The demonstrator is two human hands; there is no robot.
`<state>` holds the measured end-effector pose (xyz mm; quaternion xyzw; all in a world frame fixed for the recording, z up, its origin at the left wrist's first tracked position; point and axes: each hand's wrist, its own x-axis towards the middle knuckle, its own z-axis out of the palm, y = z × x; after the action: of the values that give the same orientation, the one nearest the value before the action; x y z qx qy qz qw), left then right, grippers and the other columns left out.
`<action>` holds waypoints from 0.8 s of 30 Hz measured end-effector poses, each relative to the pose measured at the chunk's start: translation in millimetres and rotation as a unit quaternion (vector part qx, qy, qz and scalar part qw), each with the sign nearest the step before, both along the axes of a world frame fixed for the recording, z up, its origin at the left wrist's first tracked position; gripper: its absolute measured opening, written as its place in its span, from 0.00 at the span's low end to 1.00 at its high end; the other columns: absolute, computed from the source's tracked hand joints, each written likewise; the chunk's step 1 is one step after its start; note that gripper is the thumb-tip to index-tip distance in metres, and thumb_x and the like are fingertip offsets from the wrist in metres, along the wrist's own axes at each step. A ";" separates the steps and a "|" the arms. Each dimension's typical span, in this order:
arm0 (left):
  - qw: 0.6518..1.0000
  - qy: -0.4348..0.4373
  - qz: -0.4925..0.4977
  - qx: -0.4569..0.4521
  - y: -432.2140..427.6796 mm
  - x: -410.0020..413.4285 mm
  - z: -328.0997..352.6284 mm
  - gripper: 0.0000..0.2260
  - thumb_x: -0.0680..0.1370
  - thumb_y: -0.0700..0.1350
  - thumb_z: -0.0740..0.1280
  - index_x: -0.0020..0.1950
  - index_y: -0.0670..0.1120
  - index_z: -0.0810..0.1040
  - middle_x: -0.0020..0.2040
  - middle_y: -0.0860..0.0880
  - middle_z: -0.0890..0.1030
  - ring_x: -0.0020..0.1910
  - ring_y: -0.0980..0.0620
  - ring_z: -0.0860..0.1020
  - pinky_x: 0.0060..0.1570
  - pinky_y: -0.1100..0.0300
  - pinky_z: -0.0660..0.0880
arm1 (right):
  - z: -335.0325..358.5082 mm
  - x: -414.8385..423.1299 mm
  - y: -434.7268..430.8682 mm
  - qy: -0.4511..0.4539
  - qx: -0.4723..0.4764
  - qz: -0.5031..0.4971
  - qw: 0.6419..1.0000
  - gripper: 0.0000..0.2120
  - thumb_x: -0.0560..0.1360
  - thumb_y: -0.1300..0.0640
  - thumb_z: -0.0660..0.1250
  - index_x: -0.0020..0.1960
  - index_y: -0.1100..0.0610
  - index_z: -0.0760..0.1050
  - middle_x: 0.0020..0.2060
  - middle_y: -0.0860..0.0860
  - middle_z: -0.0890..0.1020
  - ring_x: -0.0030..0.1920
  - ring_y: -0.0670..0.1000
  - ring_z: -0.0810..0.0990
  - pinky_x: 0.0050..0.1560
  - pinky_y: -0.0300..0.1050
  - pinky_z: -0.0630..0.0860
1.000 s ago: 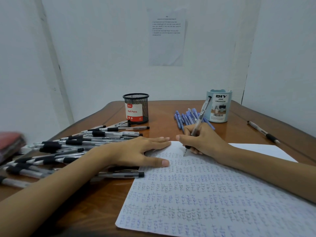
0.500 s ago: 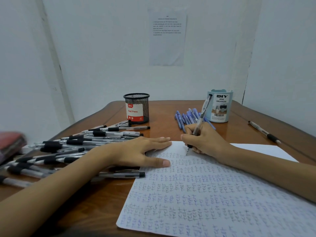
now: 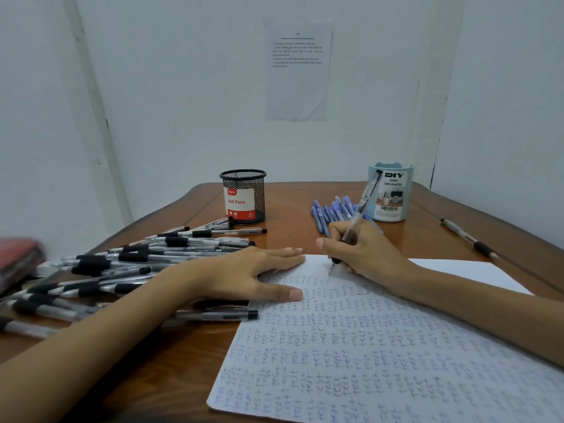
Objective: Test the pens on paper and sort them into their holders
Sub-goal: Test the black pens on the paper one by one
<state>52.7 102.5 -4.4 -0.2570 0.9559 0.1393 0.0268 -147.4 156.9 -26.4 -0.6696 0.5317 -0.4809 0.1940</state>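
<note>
The right hand (image 3: 363, 254), just right of the frame's centre, is gripping a clear-barrelled pen with a black grip (image 3: 357, 215), fingers and thumb curled tightly round its lower part. The pen is leaning up and to the right, its tip touching the upper edge of the written area on the white sheet of paper (image 3: 396, 346). That sheet is filling the lower right of the frame and is carrying rows of the word "test" in blue and dark ink.

The left hand (image 3: 244, 276), at centre, is lying flat with fingers straight, pressing on the sheet's upper left corner and gripping nothing.

A pile of clear pens with black grips (image 3: 137, 261) is spreading across the wooden table (image 3: 290, 203) at centre left, and one more such pen (image 3: 216, 315) is lying just below the left hand, its end touching the sheet's left edge.

A black mesh holder labelled "Ball Pens" (image 3: 243, 196) is standing upright above the pile, at upper centre. A light blue desk organizer (image 3: 392, 193) is standing upright at upper right, with a cluster of blue pens (image 3: 331, 210) lying just to its left. A lone black-grip pen (image 3: 468, 239) is lying well apart at the right edge.

A blurred red object (image 3: 16, 254) is sitting at the left edge, and a printed notice (image 3: 297, 68) is hanging on the wall at top centre.
</note>
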 end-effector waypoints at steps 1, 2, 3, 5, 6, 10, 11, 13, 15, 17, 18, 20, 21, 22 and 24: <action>1.000 0.002 0.001 0.000 -0.1 0.4 -0.3 0.34 0.72 0.64 0.56 0.76 0.57 0.52 0.75 0.62 0.50 0.67 0.71 0.50 0.65 0.70 0.44 | 1.6 -0.6 1.2 -0.011 0.001 -0.003 1.000 0.18 0.76 0.58 0.67 0.30 0.59 0.65 0.18 0.45 0.68 0.20 0.41 0.66 0.24 0.31 0.64; 1.000 0.004 0.001 0.001 -0.2 0.6 -0.6 0.34 0.72 0.64 0.56 0.76 0.57 0.52 0.75 0.63 0.50 0.67 0.71 0.50 0.65 0.71 0.44 | 3.9 -2.0 3.1 -0.027 0.007 -0.004 1.000 0.17 0.76 0.56 0.66 0.31 0.60 0.66 0.19 0.46 0.68 0.20 0.41 0.66 0.23 0.31 0.64; 1.000 0.004 0.001 0.002 -0.3 0.6 -0.8 0.34 0.72 0.63 0.56 0.76 0.57 0.52 0.75 0.63 0.50 0.67 0.71 0.50 0.65 0.71 0.44 | 7.2 -4.8 5.1 -0.044 0.015 -0.008 0.999 0.17 0.75 0.53 0.66 0.33 0.61 0.68 0.21 0.48 0.68 0.20 0.41 0.65 0.22 0.30 0.63; 1.000 0.004 0.001 0.004 -0.8 1.2 -0.8 0.33 0.73 0.63 0.56 0.76 0.58 0.52 0.74 0.65 0.50 0.67 0.71 0.50 0.65 0.71 0.44 | 16.5 -12.0 8.2 -0.056 0.030 -0.036 0.997 0.18 0.75 0.48 0.65 0.34 0.61 0.68 0.23 0.48 0.66 0.20 0.41 0.63 0.22 0.28 0.61; 1.000 0.004 0.001 0.006 -0.8 1.1 -0.6 0.33 0.73 0.63 0.56 0.76 0.59 0.52 0.74 0.66 0.50 0.67 0.71 0.50 0.65 0.71 0.45 | 21.6 -17.1 8.5 -0.058 0.036 -0.057 0.996 0.19 0.75 0.47 0.65 0.33 0.60 0.68 0.22 0.47 0.66 0.20 0.41 0.63 0.22 0.27 0.61; 1.000 0.000 0.005 0.018 -0.2 0.7 0.0 0.32 0.74 0.62 0.57 0.75 0.60 0.52 0.72 0.68 0.49 0.67 0.72 0.50 0.65 0.70 0.45 | 35.5 -33.1 6.7 -0.103 0.046 -0.119 0.986 0.08 0.73 0.52 0.69 0.43 0.55 0.71 0.28 0.49 0.72 0.26 0.42 0.69 0.26 0.31 0.67; 1.000 0.000 0.004 0.019 -0.2 0.4 -0.4 0.32 0.74 0.62 0.57 0.75 0.60 0.51 0.72 0.68 0.49 0.67 0.71 0.50 0.65 0.70 0.46 | 36.2 -35.3 6.4 -0.110 0.046 -0.133 0.984 0.10 0.73 0.52 0.70 0.49 0.54 0.71 0.31 0.49 0.73 0.28 0.43 0.70 0.29 0.33 0.68; 1.000 0.001 0.003 0.016 -0.4 0.5 -0.8 0.32 0.73 0.63 0.57 0.75 0.60 0.52 0.73 0.68 0.49 0.68 0.71 0.50 0.66 0.69 0.46 | 36.3 -37.3 6.4 -0.129 0.037 -0.146 0.980 0.16 0.73 0.48 0.67 0.56 0.55 0.70 0.31 0.48 0.73 0.27 0.42 0.71 0.28 0.34 0.68; 1.000 0.002 0.006 0.014 -0.5 1.2 -0.3 0.33 0.73 0.64 0.56 0.75 0.60 0.52 0.73 0.67 0.50 0.68 0.71 0.50 0.66 0.69 0.46 | 36.0 -37.2 7.5 -0.148 0.031 -0.121 0.981 0.17 0.78 0.46 0.59 0.56 0.58 0.72 0.23 0.47 0.71 0.18 0.41 0.67 0.20 0.32 0.64; 1.000 0.003 0.007 0.016 -0.1 1.6 0.2 0.33 0.72 0.64 0.57 0.75 0.60 0.52 0.73 0.67 0.50 0.68 0.71 0.50 0.66 0.70 0.46 | 35.2 -36.6 8.4 -0.160 0.036 -0.095 0.982 0.17 0.80 0.47 0.54 0.52 0.59 0.74 0.18 0.46 0.69 0.16 0.42 0.64 0.18 0.32 0.62; 1.000 0.004 0.007 0.017 0.2 1.3 0.3 0.33 0.72 0.63 0.57 0.75 0.60 0.52 0.73 0.67 0.50 0.67 0.71 0.50 0.65 0.70 0.46 | 34.9 -35.8 8.7 -0.159 0.040 -0.090 0.982 0.16 0.81 0.49 0.54 0.51 0.59 0.74 0.18 0.46 0.69 0.17 0.42 0.65 0.19 0.32 0.63; 1.000 0.005 0.006 0.016 0.5 0.9 0.5 0.33 0.72 0.63 0.57 0.75 0.59 0.52 0.72 0.68 0.50 0.67 0.72 0.50 0.64 0.72 0.46 | 33.4 -34.9 7.4 -0.154 0.054 -0.088 0.983 0.12 0.80 0.51 0.58 0.50 0.57 0.76 0.19 0.47 0.71 0.19 0.42 0.67 0.22 0.32 0.65; 1.000 0.004 0.005 0.014 0.4 0.9 0.3 0.33 0.72 0.63 0.57 0.75 0.59 0.52 0.71 0.69 0.50 0.66 0.72 0.50 0.64 0.72 0.46 | 32.6 -34.0 7.2 -0.154 0.061 -0.085 0.982 0.11 0.80 0.52 0.58 0.51 0.56 0.77 0.20 0.47 0.72 0.20 0.42 0.68 0.23 0.32 0.65; 1.000 0.004 0.004 0.014 0.1 1.1 0.3 0.33 0.72 0.63 0.56 0.75 0.59 0.52 0.71 0.69 0.49 0.66 0.73 0.50 0.64 0.73 0.46 | 31.5 -33.6 6.4 -0.155 0.069 -0.081 0.982 0.11 0.80 0.52 0.58 0.52 0.55 0.78 0.21 0.48 0.72 0.20 0.42 0.68 0.23 0.32 0.65; 1.000 0.004 0.003 0.013 -1.0 1.3 0.1 0.32 0.73 0.63 0.57 0.75 0.59 0.52 0.71 0.68 0.49 0.66 0.72 0.50 0.64 0.71 0.46 | 28.4 -33.9 4.2 -0.150 0.085 -0.078 0.982 0.12 0.80 0.52 0.57 0.55 0.55 0.77 0.21 0.48 0.72 0.20 0.42 0.67 0.23 0.32 0.64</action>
<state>54.0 101.5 -4.3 -0.2592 0.9533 0.1529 0.0262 -181.4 161.1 2.0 -0.5272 0.5861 -0.5427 0.2900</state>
